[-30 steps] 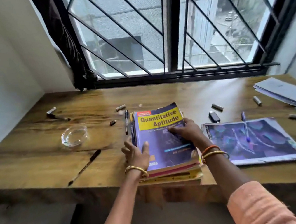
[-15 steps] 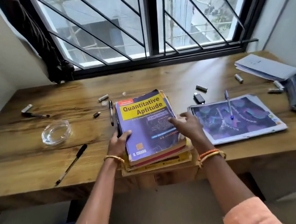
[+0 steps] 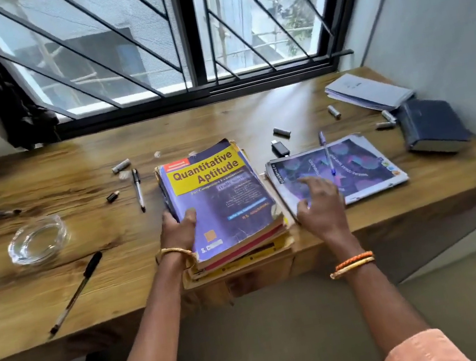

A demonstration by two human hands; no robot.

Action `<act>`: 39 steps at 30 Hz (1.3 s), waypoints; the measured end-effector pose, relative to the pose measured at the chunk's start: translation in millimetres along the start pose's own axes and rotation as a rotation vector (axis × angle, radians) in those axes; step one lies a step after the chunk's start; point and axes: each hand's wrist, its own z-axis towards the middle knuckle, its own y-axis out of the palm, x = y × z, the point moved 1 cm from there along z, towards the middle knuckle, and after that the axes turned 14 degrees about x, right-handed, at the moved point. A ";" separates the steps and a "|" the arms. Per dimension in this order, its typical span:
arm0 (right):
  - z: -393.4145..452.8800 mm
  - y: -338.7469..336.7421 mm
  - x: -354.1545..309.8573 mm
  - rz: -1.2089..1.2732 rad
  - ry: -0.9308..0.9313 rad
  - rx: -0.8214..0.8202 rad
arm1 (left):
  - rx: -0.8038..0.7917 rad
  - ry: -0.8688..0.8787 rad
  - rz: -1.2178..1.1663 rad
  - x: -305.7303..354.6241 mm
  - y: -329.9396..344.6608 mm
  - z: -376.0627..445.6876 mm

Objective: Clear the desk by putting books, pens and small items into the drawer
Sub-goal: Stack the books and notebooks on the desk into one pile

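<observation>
At frame centre, left hand (image 3: 180, 231) grips the stack of worn purple-and-yellow paperback books (image 3: 221, 201)
Right hand (image 3: 320, 204), fingers spread, should steady the stack's far side before lifting

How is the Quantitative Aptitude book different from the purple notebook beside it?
The Quantitative Aptitude book is thick and tops a stack; the purple notebook is thin and lies flat on the desk. The left hand grips the book; a pen lies on the notebook. Both have purple covers.
</observation>
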 end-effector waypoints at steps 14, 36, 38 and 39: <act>-36.5 -4.3 50.9 -0.325 -0.467 0.089 | 0.107 0.693 0.742 20.1 63.6 -76.6; 89.0 -140.6 -120.5 -0.298 -0.546 -0.057 | -0.164 0.693 0.040 88.6 63.5 -44.6; 87.2 -154.9 -151.6 -0.278 -0.594 -0.178 | -0.148 0.809 -0.113 120.8 52.9 -41.1; 87.4 -157.0 -165.4 -0.281 -0.627 -0.212 | -0.163 0.820 -0.182 136.2 46.1 -41.0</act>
